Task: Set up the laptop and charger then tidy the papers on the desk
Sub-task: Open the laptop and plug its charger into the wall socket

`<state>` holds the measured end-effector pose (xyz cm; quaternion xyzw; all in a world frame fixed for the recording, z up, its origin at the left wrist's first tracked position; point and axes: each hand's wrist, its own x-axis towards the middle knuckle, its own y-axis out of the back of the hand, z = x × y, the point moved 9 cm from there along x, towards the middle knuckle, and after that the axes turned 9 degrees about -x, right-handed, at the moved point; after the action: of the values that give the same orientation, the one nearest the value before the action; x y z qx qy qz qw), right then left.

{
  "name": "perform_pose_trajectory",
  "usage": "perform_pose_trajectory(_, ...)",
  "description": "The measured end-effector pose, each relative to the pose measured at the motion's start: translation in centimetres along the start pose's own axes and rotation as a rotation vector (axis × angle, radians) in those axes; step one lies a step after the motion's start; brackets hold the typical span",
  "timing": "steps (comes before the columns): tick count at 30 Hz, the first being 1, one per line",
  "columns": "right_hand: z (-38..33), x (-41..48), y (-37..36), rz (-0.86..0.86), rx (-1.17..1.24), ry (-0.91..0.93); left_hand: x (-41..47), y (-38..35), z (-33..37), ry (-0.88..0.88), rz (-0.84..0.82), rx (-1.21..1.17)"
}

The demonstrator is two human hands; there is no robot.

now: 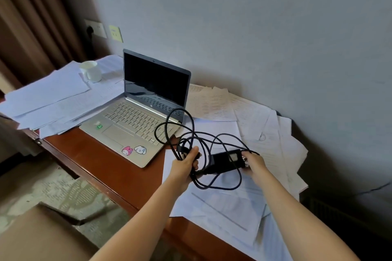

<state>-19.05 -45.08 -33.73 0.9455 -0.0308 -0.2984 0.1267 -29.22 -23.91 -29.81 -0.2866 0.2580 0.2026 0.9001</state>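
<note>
A silver laptop (137, 116) stands open with a dark screen on the wooden desk (95, 161). To its right, above loose papers (265, 125), I hold the black charger. My left hand (187, 164) grips a bundle of the tangled charger cable (169, 125), whose loops hang over the laptop's right corner. The charger's black brick (224, 161) is held at its right end by my right hand (253, 162). More papers (53, 99) lie in a spread pile left of the laptop.
A white mug (91, 71) stands on the papers at the back left. Wall sockets (104, 29) sit on the wall behind the desk, beside a brown curtain (31, 17). A chair (42, 233) is at the lower left.
</note>
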Motion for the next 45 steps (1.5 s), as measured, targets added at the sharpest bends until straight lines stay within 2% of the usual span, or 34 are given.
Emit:
perform_pose_trajectory(5, -1.5, 0.6, 1.1, 0.067, -0.114, 0.056, 0.7, 0.4, -1.9, 0.100, 0.018, 0.068)
perform_pose_trajectory(9, -2.2, 1.1, 1.1, 0.023, -0.198, 0.066, 1.5, 0.7, -2.3, 0.171, 0.022, 0.127)
perform_pose_trajectory(14, -3.9, 2.5, 0.5, -0.039, -0.461, 0.124, 3.1, 2.9, -2.4, 0.258, 0.058, 0.385)
perform_pose_trajectory(19, -5.2, 2.6, -0.8, -0.197, -0.436, 0.114, 3.6, 5.2, -3.9, 0.484, -0.020, 0.776)
perform_pose_trajectory(22, -5.6, 2.5, -1.8, -0.301, -0.313, 0.051, 3.3, 5.2, -4.3, 0.627, -0.113, 0.987)
perform_pose_trajectory(25, -6.6, 2.2, -2.2, -0.414, -0.333, 0.010, 3.9, 3.1, -2.4, 0.615, -0.206, 1.200)
perform_pose_trajectory(27, -6.8, 2.1, -2.1, -0.502, -0.428, -0.029, 4.1, 0.6, -1.2, 0.611, -0.286, 1.207)
perform_pose_trajectory(28, -7.0, 2.3, -2.1, -0.532, -0.508, -0.035, 4.6, -0.7, -0.3, 0.551, -0.295, 1.198)
perform_pose_trajectory(31, -8.1, 3.2, -2.0, -0.520, -0.728, 0.039, 7.4, -5.0, 3.4, 0.111, -0.226, 1.180)
perform_pose_trajectory(34, -9.2, 4.3, -2.2, -0.469, -0.647, 0.129, 8.6, -8.7, 5.2, -0.203, -0.180, 1.200)
perform_pose_trajectory(37, -8.3, 4.9, -2.9, -0.500, -0.420, 0.132, 9.8, -10.5, 4.4, -0.264, -0.160, 1.285)
perform_pose_trajectory(42, -6.9, 5.5, -4.1, -0.468, -0.151, 0.122, 11.1, -10.3, 4.9, -0.409, -0.023, 1.354)
perform_pose_trajectory(45, -6.8, 5.2, -5.5, -0.472, 0.052, 0.051, 12.1, -10.0, 5.3, -0.392, -0.040, 1.433)
